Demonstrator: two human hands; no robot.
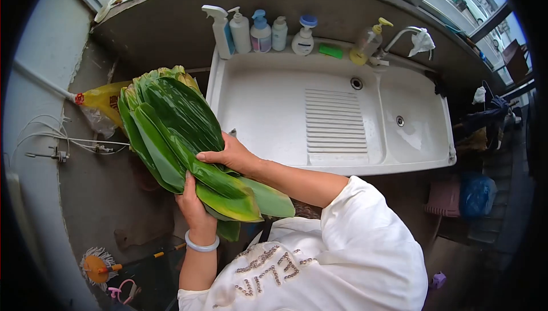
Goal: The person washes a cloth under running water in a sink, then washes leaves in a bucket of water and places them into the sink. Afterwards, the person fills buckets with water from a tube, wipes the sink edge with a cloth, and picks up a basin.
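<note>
- So, the leaf bundle (182,131), a fat stack of long broad green leaves, is up in the air just left of the white laundry sink (337,170), not inside it.
- Right hand (237,156): grip pressed round the leaves, thumb flat on top. Can't see the fingers underneath.
- Left hand (194,211), the one with the pale bracelet (201,243): grip closed on the lower edge of the same stack, thumb up, fingers mostly hidden.
- Handling, my guess: each leaf weighs next to nothing, but the whole wad probably has some heft. Bendy, fairly tough across, likely to split along the veins.
- That shine looks wet to me, so I'd expect the leaves to slide over each other.
- Where to grab: two hands round the narrow part, like here, or one under the thick end (162,77). I wouldn't pull by the loose tips (271,202).
- Counts: one bundle; leaves overlap too much to number. Five bottles (261,34) at the back left, plus one yellow pump bottle (365,45) by the faucet (399,34), so six. One green sponge (331,51), two drains (356,83), one white cloth (422,43) on the faucet, one yellow plastic bag (103,103) behind the leaves.
</note>
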